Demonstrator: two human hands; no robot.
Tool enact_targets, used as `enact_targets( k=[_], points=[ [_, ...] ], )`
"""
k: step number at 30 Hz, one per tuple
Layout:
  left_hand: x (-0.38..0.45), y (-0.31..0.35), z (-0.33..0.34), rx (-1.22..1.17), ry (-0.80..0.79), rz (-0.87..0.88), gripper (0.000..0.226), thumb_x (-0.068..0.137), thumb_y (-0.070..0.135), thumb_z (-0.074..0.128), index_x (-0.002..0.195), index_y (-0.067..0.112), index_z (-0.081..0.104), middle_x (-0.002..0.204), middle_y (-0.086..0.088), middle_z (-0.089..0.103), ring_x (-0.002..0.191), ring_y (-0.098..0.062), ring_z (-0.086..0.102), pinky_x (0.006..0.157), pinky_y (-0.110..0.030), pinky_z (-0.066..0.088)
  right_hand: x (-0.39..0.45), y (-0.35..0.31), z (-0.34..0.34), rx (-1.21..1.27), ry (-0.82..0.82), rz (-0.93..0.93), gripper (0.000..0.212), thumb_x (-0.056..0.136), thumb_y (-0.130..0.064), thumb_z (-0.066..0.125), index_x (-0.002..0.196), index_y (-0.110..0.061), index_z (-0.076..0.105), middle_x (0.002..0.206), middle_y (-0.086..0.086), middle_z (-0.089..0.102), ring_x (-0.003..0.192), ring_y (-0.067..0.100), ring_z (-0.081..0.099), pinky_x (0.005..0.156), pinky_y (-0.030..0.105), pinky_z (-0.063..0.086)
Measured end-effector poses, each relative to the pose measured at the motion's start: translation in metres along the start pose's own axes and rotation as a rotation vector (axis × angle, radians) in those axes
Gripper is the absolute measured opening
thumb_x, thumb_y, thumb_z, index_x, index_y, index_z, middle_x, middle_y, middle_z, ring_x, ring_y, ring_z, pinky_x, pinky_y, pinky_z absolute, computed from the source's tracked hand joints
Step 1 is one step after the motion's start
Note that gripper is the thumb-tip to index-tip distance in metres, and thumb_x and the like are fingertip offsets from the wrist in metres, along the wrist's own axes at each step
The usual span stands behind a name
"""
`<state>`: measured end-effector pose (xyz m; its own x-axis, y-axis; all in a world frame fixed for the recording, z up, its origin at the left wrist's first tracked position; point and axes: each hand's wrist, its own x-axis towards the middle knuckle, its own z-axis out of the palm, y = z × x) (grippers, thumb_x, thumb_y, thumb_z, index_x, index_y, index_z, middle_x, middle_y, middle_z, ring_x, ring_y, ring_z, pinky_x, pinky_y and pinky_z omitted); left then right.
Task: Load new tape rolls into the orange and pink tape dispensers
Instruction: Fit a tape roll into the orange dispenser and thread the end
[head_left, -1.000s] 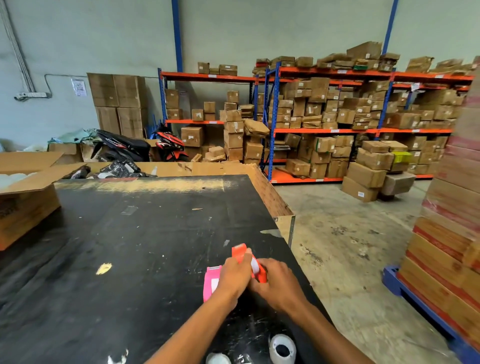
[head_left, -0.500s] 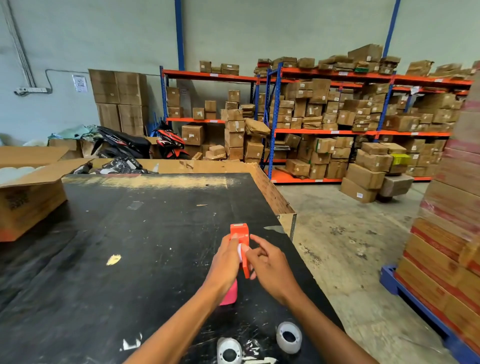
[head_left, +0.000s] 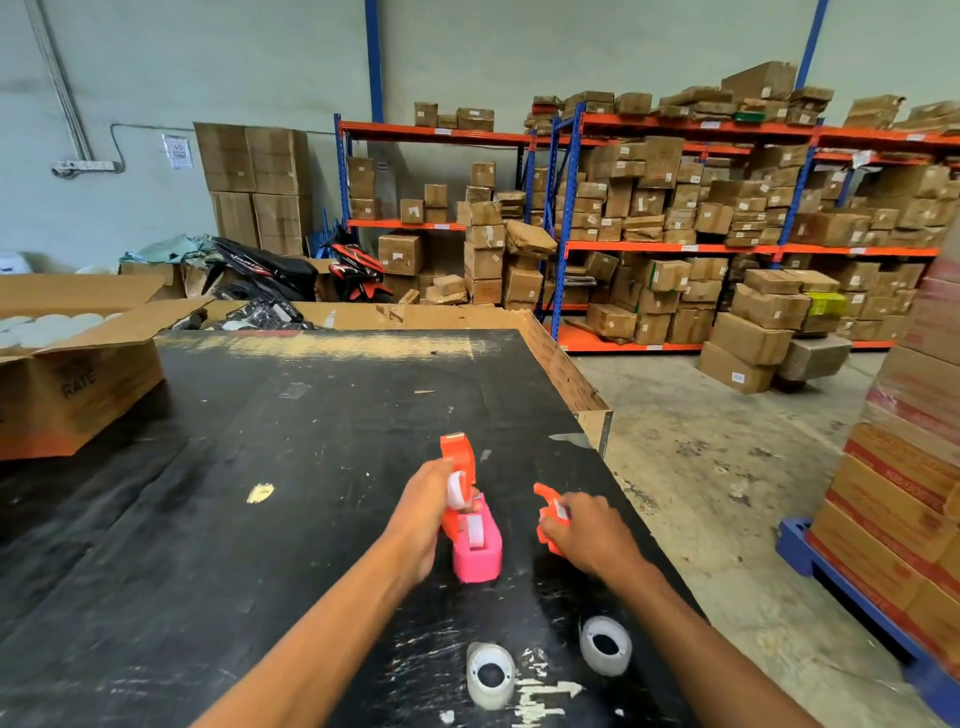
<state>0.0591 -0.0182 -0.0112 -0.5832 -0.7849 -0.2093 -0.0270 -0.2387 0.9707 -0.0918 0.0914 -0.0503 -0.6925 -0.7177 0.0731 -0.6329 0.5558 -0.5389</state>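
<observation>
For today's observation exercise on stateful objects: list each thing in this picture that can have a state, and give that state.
Orange plastic tape dispenser body: held in left hand, side piece off.
Detached orange plastic side piece: held in right hand.
Pink plastic tape dispenser: resting on black table.
Two white tape rolls: loose on table, not loaded.
Brown cardboard box: flaps open.

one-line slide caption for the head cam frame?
Left hand holds the orange dispenser body above the pink dispenser; right hand holds an orange piece; two tape rolls wait nearby.
</observation>
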Motion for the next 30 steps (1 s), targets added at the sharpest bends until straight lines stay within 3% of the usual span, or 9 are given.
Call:
enact_targets(
  k=[4, 9, 11, 13, 16, 20, 23, 26, 30],
  points=[
    [-0.001, -0.007, 0.003, -0.141, -0.057, -0.088, 0.033, 0.097, 0.023, 0.042, 0.119, 0.001, 0.055, 0.100, -0.019, 0.065, 0.063, -0.017, 0.067, 0.064, -0.032, 0.048, 0.007, -0.001, 0.015, -0.277, -0.001, -0.009, 0.034, 0.092, -0.033, 0.046, 0.117, -0.017, 0.063, 0.119, 0.015, 0.066, 0.110, 0.037, 0.060, 0.084, 0.038, 0.048],
    [-0.010, -0.015, 0.000, -0.217, -0.084, -0.136, 0.038, 0.097, 0.020, 0.046, 0.124, -0.004, 0.054, 0.105, -0.019, 0.065, 0.076, -0.023, 0.066, 0.066, -0.034, 0.050, 0.011, 0.006, 0.015, -0.362, 0.003, -0.019, 0.042, 0.094, -0.046, 0.042, 0.107, -0.013, 0.065, 0.112, 0.012, 0.068, 0.105, 0.033, 0.062, 0.078, 0.038, 0.047],
    [-0.013, -0.017, 0.001, -0.232, -0.109, -0.146, 0.033, 0.096, 0.020, 0.047, 0.119, -0.001, 0.057, 0.098, -0.017, 0.066, 0.075, -0.024, 0.063, 0.068, -0.035, 0.050, 0.006, 0.005, 0.005, -0.208, 0.062, -0.053, 0.037, 0.093, -0.047, 0.045, 0.085, -0.018, 0.067, 0.087, 0.006, 0.070, 0.088, 0.030, 0.065, 0.064, 0.034, 0.041],
    [-0.018, -0.019, 0.006, -0.218, -0.131, -0.148, 0.024, 0.096, 0.020, 0.048, 0.111, 0.004, 0.057, 0.088, -0.015, 0.066, 0.073, -0.025, 0.060, 0.069, -0.036, 0.049, -0.005, -0.001, -0.010, 0.164, 0.109, -0.100, 0.034, 0.092, -0.040, 0.052, 0.068, -0.020, 0.065, 0.063, -0.004, 0.062, 0.067, 0.024, 0.061, 0.055, 0.031, 0.037],
    [-0.026, -0.024, 0.021, -0.209, -0.176, -0.136, 0.022, 0.095, 0.019, 0.050, 0.110, 0.005, 0.059, 0.086, -0.014, 0.066, 0.075, -0.024, 0.060, 0.069, -0.037, 0.051, -0.034, -0.013, -0.034, 0.658, -0.103, -0.185, 0.019, 0.089, -0.030, 0.063, 0.090, -0.015, 0.073, 0.071, 0.002, 0.067, 0.059, 0.017, 0.056, 0.055, 0.026, 0.043],
    [-0.042, -0.035, 0.049, -0.211, -0.300, -0.148, 0.034, 0.095, 0.018, 0.051, 0.123, -0.001, 0.058, 0.103, -0.020, 0.070, 0.083, -0.028, 0.063, 0.069, -0.039, 0.056, -0.067, 0.000, -0.045, 0.541, -0.240, -0.325, 0.029, 0.083, -0.024, 0.071, 0.111, -0.018, 0.069, 0.097, 0.014, 0.073, 0.073, 0.016, 0.062, 0.070, 0.028, 0.053],
    [-0.051, -0.042, 0.064, -0.192, -0.311, -0.123, 0.030, 0.095, 0.018, 0.053, 0.119, -0.001, 0.057, 0.088, -0.016, 0.072, 0.076, -0.026, 0.067, 0.078, -0.041, 0.055, -0.076, 0.021, -0.058, 0.637, -0.152, -0.227, 0.027, 0.080, -0.017, 0.075, 0.104, -0.007, 0.068, 0.084, 0.017, 0.068, 0.067, 0.014, 0.063, 0.066, 0.025, 0.054],
    [-0.056, -0.048, 0.071, -0.141, -0.286, -0.095, 0.019, 0.093, 0.016, 0.057, 0.111, 0.007, 0.059, 0.089, -0.011, 0.070, 0.073, -0.019, 0.065, 0.086, -0.045, 0.051, -0.085, 0.054, -0.073, 0.254, -0.141, -0.113, 0.030, 0.075, -0.028, 0.078, 0.097, -0.011, 0.067, 0.078, 0.001, 0.058, 0.062, 0.007, 0.049, 0.057, 0.016, 0.041],
    [-0.063, -0.051, 0.071, -0.137, -0.283, -0.085, 0.017, 0.092, 0.016, 0.059, 0.108, 0.010, 0.060, 0.089, -0.009, 0.070, 0.074, -0.018, 0.065, 0.098, -0.051, 0.048, -0.100, 0.082, -0.067, -0.219, -0.321, -0.019, 0.036, 0.075, -0.037, 0.076, 0.103, -0.017, 0.065, 0.088, -0.003, 0.058, 0.080, 0.014, 0.052, 0.065, 0.026, 0.041]
  ],
)
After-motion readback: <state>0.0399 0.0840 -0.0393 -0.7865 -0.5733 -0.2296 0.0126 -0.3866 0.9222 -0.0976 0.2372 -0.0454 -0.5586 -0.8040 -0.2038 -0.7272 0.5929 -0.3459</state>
